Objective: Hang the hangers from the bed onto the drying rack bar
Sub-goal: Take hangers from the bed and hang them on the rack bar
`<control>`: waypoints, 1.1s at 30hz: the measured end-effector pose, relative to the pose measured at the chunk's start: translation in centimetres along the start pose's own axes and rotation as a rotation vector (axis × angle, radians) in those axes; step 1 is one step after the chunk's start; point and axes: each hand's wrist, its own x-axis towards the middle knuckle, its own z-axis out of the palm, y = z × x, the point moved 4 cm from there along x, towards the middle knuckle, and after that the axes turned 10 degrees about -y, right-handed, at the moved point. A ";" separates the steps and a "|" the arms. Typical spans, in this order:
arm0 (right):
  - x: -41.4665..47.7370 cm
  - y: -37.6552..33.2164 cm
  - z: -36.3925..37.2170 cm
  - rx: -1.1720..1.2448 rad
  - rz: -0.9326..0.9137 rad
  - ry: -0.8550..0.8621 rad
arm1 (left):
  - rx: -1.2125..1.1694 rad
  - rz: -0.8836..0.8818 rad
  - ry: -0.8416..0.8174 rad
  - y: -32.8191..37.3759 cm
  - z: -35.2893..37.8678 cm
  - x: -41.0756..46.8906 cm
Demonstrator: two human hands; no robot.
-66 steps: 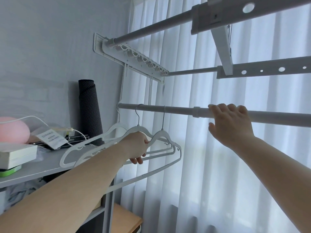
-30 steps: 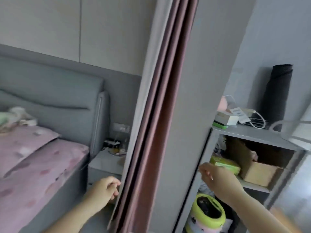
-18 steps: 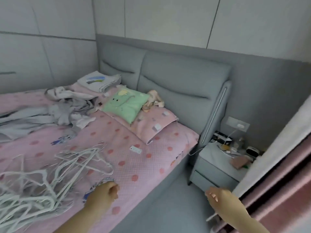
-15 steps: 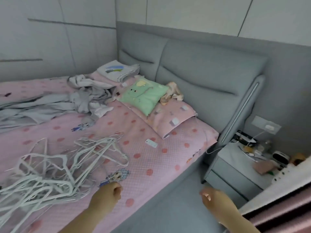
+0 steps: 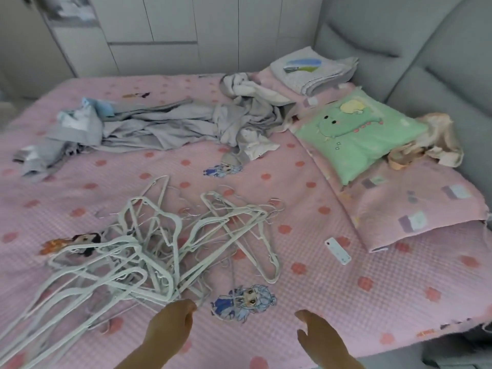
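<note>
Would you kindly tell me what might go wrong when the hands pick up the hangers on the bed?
1. The hangers lie tangled in one pile, so the left hand, nearest its edge, may drag several up at once and drop some.
2. The small white device lies just beside the pile; a pulled hanger might sweep it along the bed.

I see both bare forearms come in from the bottom edge and reach forward. My left hand has its back turned up and its fingers loosely bent at the tips, closed round nothing. My right hand is about level with it and well apart from it. Its palm faces inward, its fingers are relaxed, and its thumb stands off from them. It is empty too.
</note>
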 end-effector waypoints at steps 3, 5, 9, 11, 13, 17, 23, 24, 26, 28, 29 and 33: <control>3.7 -1.7 0.6 -0.086 -0.046 -0.056 | 0.009 -0.026 -0.030 -0.8 0.2 2.5; 6.0 -2.8 1.2 -0.166 -0.092 -0.082 | 0.045 -0.009 -0.026 -0.9 -0.1 4.5; 10.9 -3.6 1.5 -0.291 -0.080 -0.020 | 0.157 -0.014 -0.020 -1.2 -1.0 9.8; 13.1 -3.4 2.0 -0.310 -0.025 -0.014 | 0.195 -0.008 -0.022 -1.2 -1.6 12.3; 14.4 -3.3 2.2 -0.338 -0.006 0.088 | 0.244 0.003 -0.032 -1.4 -2.3 14.4; 16.5 -1.8 4.6 -0.358 0.017 0.160 | 0.345 0.004 -0.067 -2.3 -3.5 17.6; 15.0 -2.5 3.9 -0.362 0.093 0.022 | 0.585 0.031 -0.031 -1.6 -4.8 20.3; 14.4 -2.7 3.1 -0.338 0.100 0.011 | 0.605 0.043 -0.051 -1.6 -4.7 20.4; 14.0 -3.2 2.3 -0.282 0.054 0.019 | 0.626 0.071 -0.097 -1.5 -4.5 20.4; 13.6 -3.5 1.6 -0.158 0.101 -0.044 | 0.632 0.129 -0.115 -0.8 -4.3 19.9; 13.6 -3.5 1.4 -0.104 0.112 -0.041 | 0.627 0.153 -0.126 -0.6 -4.2 19.7; 13.6 -4.0 0.1 0.328 0.176 0.073 | 0.568 0.188 -0.192 0.2 -3.9 18.7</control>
